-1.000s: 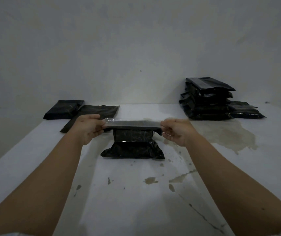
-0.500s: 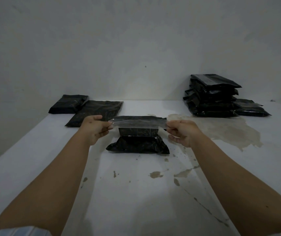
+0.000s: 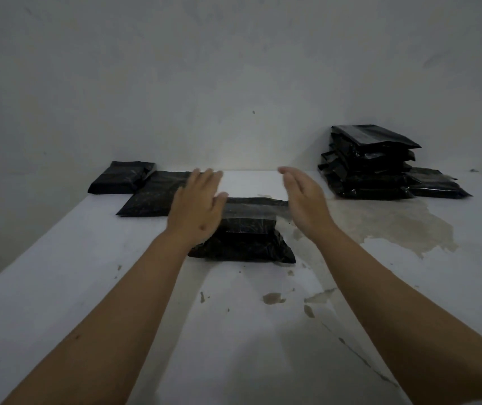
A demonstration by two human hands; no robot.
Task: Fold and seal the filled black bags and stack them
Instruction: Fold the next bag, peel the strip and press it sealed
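A filled black bag (image 3: 245, 241) lies in the middle of the white table (image 3: 58, 273), its top flap folded over with a shiny strip across it. My left hand (image 3: 196, 209) hovers with straight, spread fingers over the bag's left end. My right hand (image 3: 304, 200) is open too, held edge-on just right of the flap; neither hand holds anything. A stack of sealed black bags (image 3: 368, 162) stands at the back right. At the back left lie a flat black bag (image 3: 155, 194) and a folded one (image 3: 120, 178).
A plain wall runs behind the table. One more black bag (image 3: 435, 185) lies beside the stack at the right. A large brownish stain (image 3: 395, 226) spreads over the table right of the middle bag, with small spots nearer me. The table's left edge drops off.
Both hands let go of the strip they held stretched over the bag and lifted with fingers straightened. The flap now lies flat on the bag.
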